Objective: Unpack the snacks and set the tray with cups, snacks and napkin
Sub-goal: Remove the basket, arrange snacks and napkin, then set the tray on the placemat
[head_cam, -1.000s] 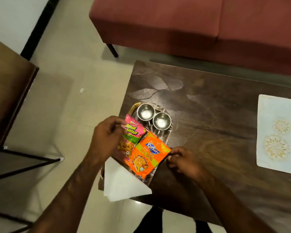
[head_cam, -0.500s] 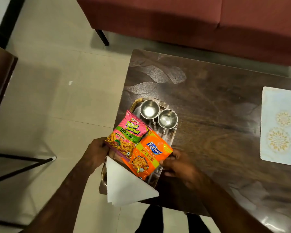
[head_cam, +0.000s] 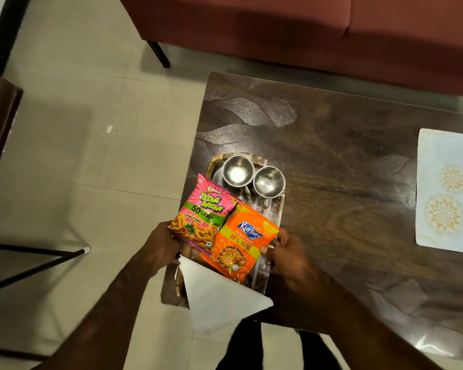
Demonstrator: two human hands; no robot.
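A patterned tray (head_cam: 278, 209) with a gold rim sits at the near left corner of the dark wooden table (head_cam: 345, 161). At its far end stand two steel cups (head_cam: 238, 174), (head_cam: 268, 182). A pink Bingo snack packet (head_cam: 205, 212) and an orange Kurkure packet (head_cam: 242, 241) lie side by side in the middle, both sealed. A white folded napkin (head_cam: 219, 295) covers the near end and hangs over the rim. My left hand (head_cam: 159, 248) grips the tray's left edge under the pink packet. My right hand (head_cam: 288, 256) grips the right edge, thumb against the orange packet.
A pale placemat (head_cam: 449, 193) with gold flower prints lies at the table's right. A dark red sofa (head_cam: 278, 30) runs along the far side. A dark side table with thin black legs (head_cam: 35, 265) stands on the tiled floor to the left.
My left hand left the pink packet and dropped to the tray's left edge. My right hand slid in and closed on the right edge. The pink packet now lies uncovered.
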